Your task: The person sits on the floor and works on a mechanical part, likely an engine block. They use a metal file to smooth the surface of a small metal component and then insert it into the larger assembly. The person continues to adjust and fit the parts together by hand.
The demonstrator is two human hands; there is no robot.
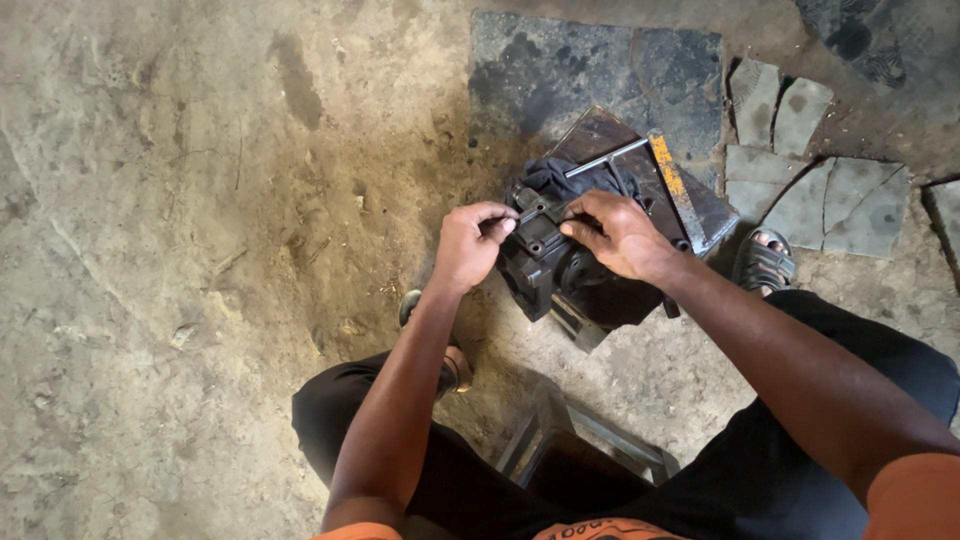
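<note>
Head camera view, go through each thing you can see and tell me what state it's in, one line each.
Left hand: pinching a small dark part on top of the housing.
Right hand: fingers pressed on the same part.
Dark metal housing: resting on the floor, greasy.
Dark rag: crumpled behind the housing.
T-handle tool: lying loose on the plate.
Metal plate: flat, tilted askew.
Floor tiles: cracked.

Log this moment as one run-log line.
left hand: pinching small metal part | right hand: fingers on black engine block | block sits on dark metal plate | dark rag behind | concrete floor
</note>
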